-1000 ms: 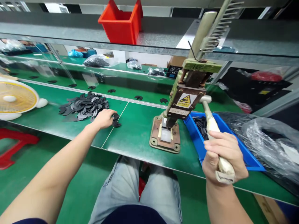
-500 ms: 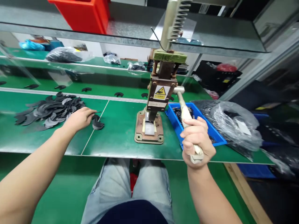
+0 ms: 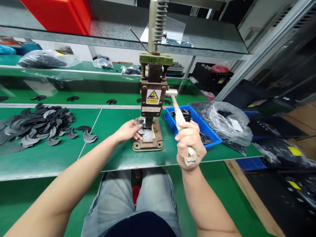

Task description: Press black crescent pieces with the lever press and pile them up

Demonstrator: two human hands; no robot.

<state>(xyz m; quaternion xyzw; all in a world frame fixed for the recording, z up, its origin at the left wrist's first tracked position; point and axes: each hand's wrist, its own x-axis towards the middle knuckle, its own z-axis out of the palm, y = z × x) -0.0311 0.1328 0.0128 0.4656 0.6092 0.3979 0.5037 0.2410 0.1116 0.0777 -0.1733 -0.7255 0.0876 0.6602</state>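
Note:
My left hand (image 3: 128,131) pinches a dark curved piece (image 3: 140,123) at the left side of the hand press (image 3: 153,98), close under its ram. A pale block (image 3: 147,135) sits on the press base (image 3: 158,144), just right of my fingertips. My right hand (image 3: 190,143) is wrapped round the press lever (image 3: 179,113), whose grip is covered in pale wrapping. Left of my left hand lies a pile of dark curved pieces (image 3: 53,123), with a few loose ones (image 3: 89,136) at its right edge.
Right of the press stands a blue tray (image 3: 217,141) of small black parts, beside a clear plastic bag (image 3: 229,121). A red bin (image 3: 66,16) rests on the shelf above. Several curved pieces lie in a row behind the table's rail (image 3: 86,106).
My left hand has moved right from beside the pile to the press, carrying a curved piece. My right hand stays on the lever. The view has shifted to the right.

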